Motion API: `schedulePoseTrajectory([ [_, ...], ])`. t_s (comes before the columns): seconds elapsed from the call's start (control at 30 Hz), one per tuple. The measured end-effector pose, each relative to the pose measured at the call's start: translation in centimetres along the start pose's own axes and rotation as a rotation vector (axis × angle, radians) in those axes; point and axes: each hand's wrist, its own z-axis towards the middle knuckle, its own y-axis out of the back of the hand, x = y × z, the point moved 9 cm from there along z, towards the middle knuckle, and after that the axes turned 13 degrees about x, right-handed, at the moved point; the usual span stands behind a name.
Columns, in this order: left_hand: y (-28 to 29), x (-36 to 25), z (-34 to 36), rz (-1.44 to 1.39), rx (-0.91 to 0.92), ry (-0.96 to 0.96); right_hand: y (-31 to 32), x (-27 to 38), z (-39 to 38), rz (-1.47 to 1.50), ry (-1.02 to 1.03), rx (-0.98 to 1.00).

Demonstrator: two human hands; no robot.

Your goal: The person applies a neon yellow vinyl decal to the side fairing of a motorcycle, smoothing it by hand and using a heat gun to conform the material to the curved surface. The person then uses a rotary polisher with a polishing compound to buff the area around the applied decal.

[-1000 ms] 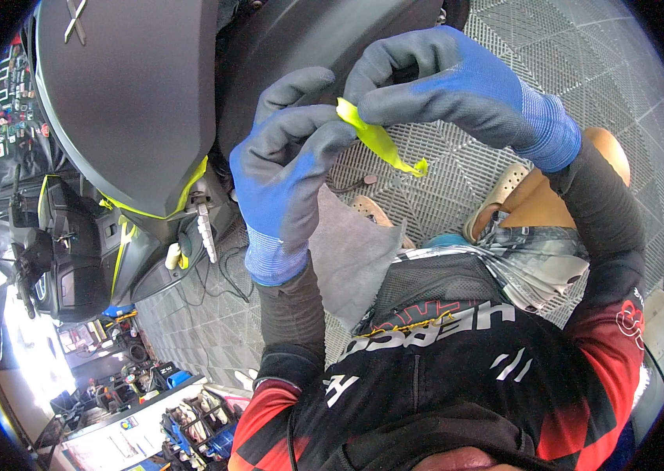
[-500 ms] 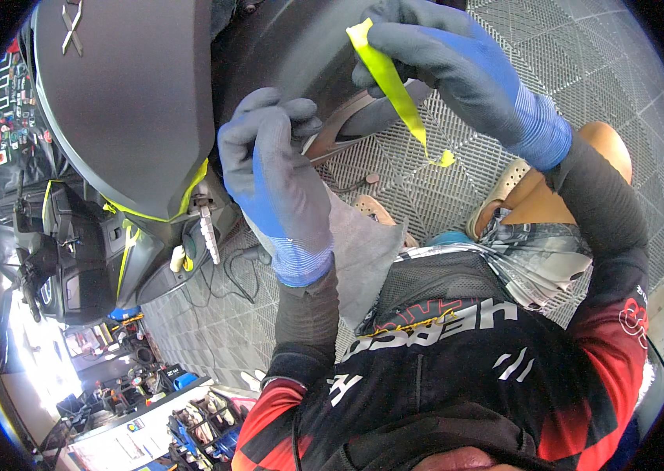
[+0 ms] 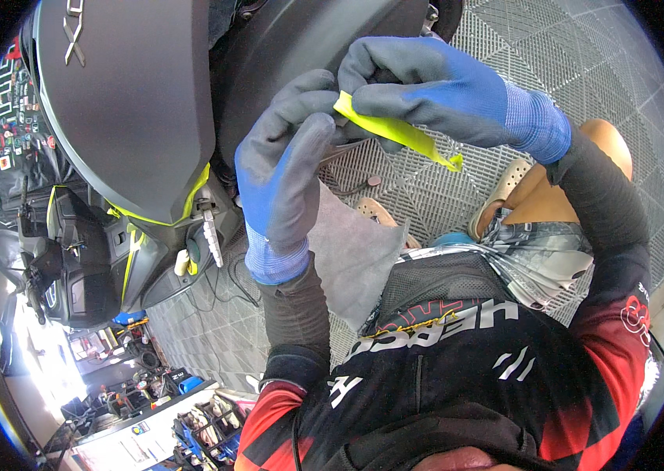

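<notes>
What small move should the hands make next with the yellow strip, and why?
I would probably bring the left hand fingers together on the strip's upper end. The right hand pinches the yellow strip near that end, the left fingers are right beside it, though whether they touch is unclear, and the lower end hangs loose.

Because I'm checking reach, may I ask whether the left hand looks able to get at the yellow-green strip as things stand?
Probably yes: the left hand is right beside the upper end of the strip, with nothing obvious in between, though the right hand pinches the strip.
</notes>
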Motion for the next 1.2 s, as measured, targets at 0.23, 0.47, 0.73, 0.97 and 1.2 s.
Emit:
schedulePoseTrajectory([
  [0.23,-0.9,0.5,0.0,-0.093,-0.042,0.064,0.3,0.5,-0.1,-0.109,0.014,-0.009],
  [0.47,0.2,1.3,-0.6,-0.095,-0.099,0.043,1.1,-0.6,-0.3,-0.15,0.033,-0.092],
  [0.73,-0.4,-0.2,0.4,0.292,-0.011,0.139,-0.2,0.9,-0.5,-0.386,0.113,-0.019],
  [0.97,0.5,-0.9,0.6,0.457,-0.136,0.05,0.8,1.1,-0.5,-0.447,0.159,-0.092],
  [1.2,1.3,-0.1,2.7,0.191,-0.2,-0.168,5.2,1.3,0.7,-0.639,-0.018,-0.197],
])
